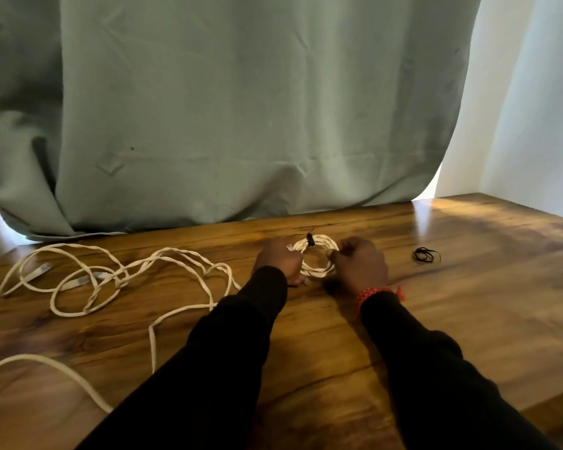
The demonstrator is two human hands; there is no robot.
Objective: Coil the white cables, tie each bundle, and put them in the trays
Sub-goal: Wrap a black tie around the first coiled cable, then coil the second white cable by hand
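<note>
A small coil of white cable (320,241) lies on the wooden table (468,303) between my hands. A black tie (310,239) is wrapped round its far side. My left hand (278,259) grips the coil's left side, where a clear plug end sticks out. My right hand (359,264) pinches the coil's right side with curled fingers. More white cable (117,274) sprawls loose and tangled over the left of the table, with two plug ends among its loops. No tray is in view.
A few black ties (425,255) lie in a small heap to the right of my right hand. A grey-green curtain (241,108) hangs behind the table's far edge. The table's right edge drops off at the lower right.
</note>
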